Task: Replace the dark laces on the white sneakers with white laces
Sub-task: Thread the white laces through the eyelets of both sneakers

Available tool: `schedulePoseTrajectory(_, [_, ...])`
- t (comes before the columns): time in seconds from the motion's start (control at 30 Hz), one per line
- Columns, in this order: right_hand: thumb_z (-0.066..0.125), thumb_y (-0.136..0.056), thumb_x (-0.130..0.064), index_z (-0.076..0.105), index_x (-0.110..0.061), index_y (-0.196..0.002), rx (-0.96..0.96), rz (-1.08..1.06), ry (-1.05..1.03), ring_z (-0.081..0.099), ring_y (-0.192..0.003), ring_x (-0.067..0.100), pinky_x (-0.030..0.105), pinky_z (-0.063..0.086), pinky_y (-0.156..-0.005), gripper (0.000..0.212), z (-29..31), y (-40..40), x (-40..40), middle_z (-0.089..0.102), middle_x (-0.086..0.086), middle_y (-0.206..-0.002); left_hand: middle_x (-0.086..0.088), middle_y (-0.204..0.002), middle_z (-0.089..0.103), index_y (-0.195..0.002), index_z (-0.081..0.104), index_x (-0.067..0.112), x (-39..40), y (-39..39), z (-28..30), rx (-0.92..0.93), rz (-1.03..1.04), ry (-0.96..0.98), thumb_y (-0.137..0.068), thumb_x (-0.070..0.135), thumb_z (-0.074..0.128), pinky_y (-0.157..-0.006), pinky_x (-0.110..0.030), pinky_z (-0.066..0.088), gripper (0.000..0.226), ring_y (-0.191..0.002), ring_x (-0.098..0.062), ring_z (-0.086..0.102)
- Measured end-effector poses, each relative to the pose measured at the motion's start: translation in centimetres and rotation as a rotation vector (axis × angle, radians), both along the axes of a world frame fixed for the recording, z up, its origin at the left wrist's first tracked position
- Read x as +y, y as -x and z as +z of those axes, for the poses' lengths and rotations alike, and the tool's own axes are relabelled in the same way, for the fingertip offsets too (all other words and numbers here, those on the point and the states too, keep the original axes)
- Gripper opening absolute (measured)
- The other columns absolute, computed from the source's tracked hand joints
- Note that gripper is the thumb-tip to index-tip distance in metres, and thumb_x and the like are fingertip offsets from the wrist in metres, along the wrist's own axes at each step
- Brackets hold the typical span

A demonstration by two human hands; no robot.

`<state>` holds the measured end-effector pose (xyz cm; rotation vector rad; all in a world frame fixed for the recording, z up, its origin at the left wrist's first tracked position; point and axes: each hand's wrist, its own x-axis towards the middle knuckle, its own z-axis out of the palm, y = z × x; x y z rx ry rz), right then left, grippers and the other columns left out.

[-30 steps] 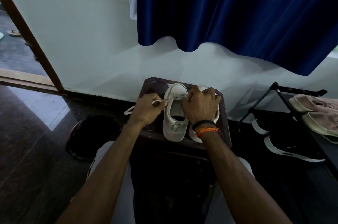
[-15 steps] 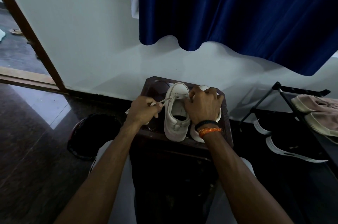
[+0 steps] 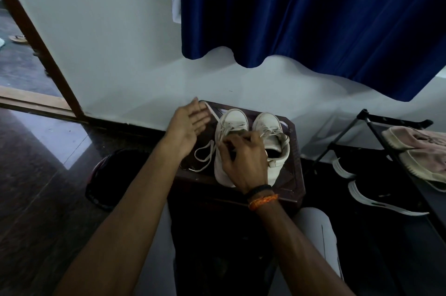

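Two white sneakers stand side by side on a dark wooden stool point(image 3: 293, 175), toes toward the wall. My right hand point(image 3: 243, 160) lies over the left sneaker point(image 3: 233, 119), its fingers curled and pinching the white lace point(image 3: 205, 154) at the eyelets. The lace falls in a loose loop on the stool to the left of the shoe. One strand of it rises past the fingertips of my left hand point(image 3: 189, 124). That hand hovers left of the shoe with straight fingers and holds nothing. The right sneaker point(image 3: 270, 126) carries a white lace and is uncovered.
A black shoe rack point(image 3: 376, 124) at the right holds beige shoes point(image 3: 420, 150) and black sneakers with white soles point(image 3: 376, 196). A dark round object point(image 3: 106, 175) lies on the floor left of the stool. A blue curtain point(image 3: 313, 17) hangs above.
My left hand has let go of the lace, opened and lifted toward the wall. My right hand has slid from the right sneaker onto the left sneaker's lacing. The lace now hangs slack.
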<state>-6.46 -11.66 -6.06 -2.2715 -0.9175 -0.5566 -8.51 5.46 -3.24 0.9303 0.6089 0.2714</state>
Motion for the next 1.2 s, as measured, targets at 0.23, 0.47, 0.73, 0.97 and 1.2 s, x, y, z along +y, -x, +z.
schedulePoseTrajectory(0.23, [0.071,-0.086,-0.020,0.070,-0.014,-0.080,0.051,0.003,-0.013,0.052,-0.087,0.021,0.030,0.044,-0.069,0.009,0.5,-0.3,0.0,0.067,0.004,-0.074,-0.016,-0.115,0.073,-0.112,0.062,0.003,1.0,-1.3,6.6,-0.345,0.065,0.156,-0.101,0.027,0.057,-0.107,-0.041,0.050,0.026,-0.108,-0.026,0.071])
schedulePoseTrajectory(0.47, [0.064,-0.088,-0.014,0.071,-0.018,-0.104,0.281,-0.038,-0.236,0.068,-0.080,0.019,0.038,0.056,-0.073,0.017,3.9,-2.1,0.3,0.074,0.000,-0.094,-0.009,-0.098,0.075,-0.107,0.063,0.006,0.9,-2.3,13.4,-0.409,0.017,-0.427,-0.104,0.014,0.051,-0.081,-0.033,0.059,0.014,-0.080,-0.018,0.068])
schedulePoseTrajectory(0.73, [0.074,-0.088,-0.017,0.040,-0.023,-0.149,0.179,0.203,-0.320,0.065,-0.075,0.008,0.013,0.051,-0.066,0.070,9.8,-4.6,0.3,0.054,0.001,-0.141,-0.015,-0.097,0.074,-0.103,0.065,0.003,-1.1,-1.4,15.1,-0.273,-0.646,-0.938,-0.101,0.011,0.056,-0.045,-0.020,0.032,0.012,-0.058,-0.015,0.055])
schedulePoseTrajectory(0.97, [0.064,-0.098,-0.023,0.071,-0.008,-0.094,0.324,0.179,-0.414,0.070,-0.069,0.011,0.039,0.061,-0.071,0.017,10.1,-5.9,-1.4,0.073,-0.001,-0.077,-0.011,-0.075,0.055,-0.099,0.066,-0.002,-1.4,-1.2,14.5,-0.305,-0.585,-0.920,-0.096,0.022,0.067,-0.052,-0.020,0.028,0.024,-0.057,-0.009,0.039])
schedulePoseTrajectory(1.2, [0.062,-0.099,-0.017,0.075,-0.010,-0.095,0.435,0.186,-0.208,0.069,-0.069,0.019,0.041,0.060,-0.073,0.015,9.1,-7.3,-4.7,0.074,0.002,-0.079,0.000,-0.070,0.053,-0.091,0.068,0.014,2.6,-1.0,13.3,-0.254,-0.185,-0.852,-0.095,0.008,0.064,-0.048,-0.018,0.031,0.008,-0.055,-0.004,0.041])
